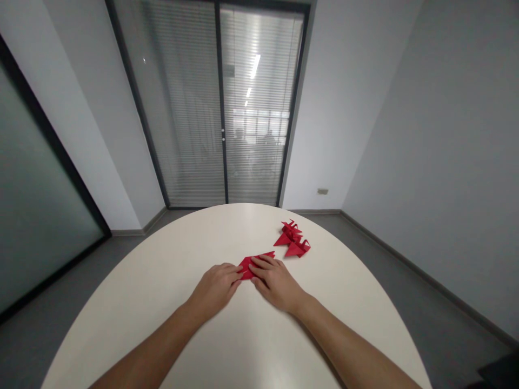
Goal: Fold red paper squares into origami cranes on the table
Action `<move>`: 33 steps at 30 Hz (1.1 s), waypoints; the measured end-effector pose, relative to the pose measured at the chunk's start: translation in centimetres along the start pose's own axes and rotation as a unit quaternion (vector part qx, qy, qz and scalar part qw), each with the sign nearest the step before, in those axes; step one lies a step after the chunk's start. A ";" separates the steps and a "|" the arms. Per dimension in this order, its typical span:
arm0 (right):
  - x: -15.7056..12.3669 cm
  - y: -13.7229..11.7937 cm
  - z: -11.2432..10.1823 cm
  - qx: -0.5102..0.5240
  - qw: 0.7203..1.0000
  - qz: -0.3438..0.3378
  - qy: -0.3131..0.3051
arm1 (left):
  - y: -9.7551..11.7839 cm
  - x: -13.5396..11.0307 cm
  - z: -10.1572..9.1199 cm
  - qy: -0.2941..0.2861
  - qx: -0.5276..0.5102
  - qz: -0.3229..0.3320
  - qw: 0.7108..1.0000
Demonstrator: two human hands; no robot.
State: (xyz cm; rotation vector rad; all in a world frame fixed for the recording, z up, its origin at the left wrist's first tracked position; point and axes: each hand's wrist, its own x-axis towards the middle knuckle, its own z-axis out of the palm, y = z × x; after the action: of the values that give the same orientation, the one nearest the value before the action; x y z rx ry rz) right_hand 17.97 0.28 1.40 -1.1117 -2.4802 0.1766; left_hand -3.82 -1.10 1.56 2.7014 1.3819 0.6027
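A piece of folded red paper (248,266) lies on the round table, with creased layers and a pointed tip at its right end. My left hand (217,286) is closed on the paper's left edge, fingertips on top and thumb at the near side. Across the paper's right part, my right hand (278,283) rests with its fingers apart and stretched out, pressing the sheet from above. The fingers cover some of the folds. Beyond the right hand sits a cluster of red origami cranes (298,247), close together and partly overlapping.
The cream round table (162,292) has its curved far edge in front of a glass door with blinds (186,135). Grey-white walls stand on both sides. A wall socket (323,191) is low on the far wall. Something dark shows at the bottom right corner.
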 end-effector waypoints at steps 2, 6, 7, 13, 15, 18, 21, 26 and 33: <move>0.1 0.0 0.0 0.002 1.000 -0.001 0.018 | 0.1 0.0 0.0 0.002 0.005 0.004 1.000; 0.2 0.2 -0.2 0.026 0.999 0.007 0.034 | 0.6 -0.1 -0.2 -0.005 0.007 -0.008 1.000; 0.2 0.3 -0.3 0.033 0.999 0.009 0.033 | 0.7 -0.2 -0.2 -0.007 0.006 -0.014 1.000; 0.3 0.4 -0.3 0.039 0.998 0.031 0.041 | 0.4 -0.2 -0.2 -0.015 -0.001 -0.036 0.999; 0.4 0.4 -0.1 0.040 0.997 0.042 0.043 | 0.3 -0.2 -0.1 -0.016 -0.002 -0.043 0.999; 0.5 0.6 0.2 0.046 0.996 0.055 0.049 | 0.2 -0.3 -0.2 -0.019 -0.005 -0.043 0.999; 0.6 0.8 0.4 0.049 0.996 0.059 0.051 | 0.3 -0.3 -0.1 -0.019 -0.013 -0.040 0.999; 0.6 0.9 0.5 0.057 0.995 0.064 0.057 | 0.5 -0.3 0.1 -0.004 -0.002 -0.057 0.998; 0.6 1.0 0.6 0.064 0.993 0.070 0.071 | 0.3 -0.4 0.2 0.004 -0.011 -0.057 0.998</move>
State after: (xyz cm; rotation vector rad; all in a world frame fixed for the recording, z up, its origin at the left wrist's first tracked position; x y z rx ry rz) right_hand 18.06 1.39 0.77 -1.2007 -2.2350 0.2843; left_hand -3.71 -1.54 1.28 2.5842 1.5086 0.6151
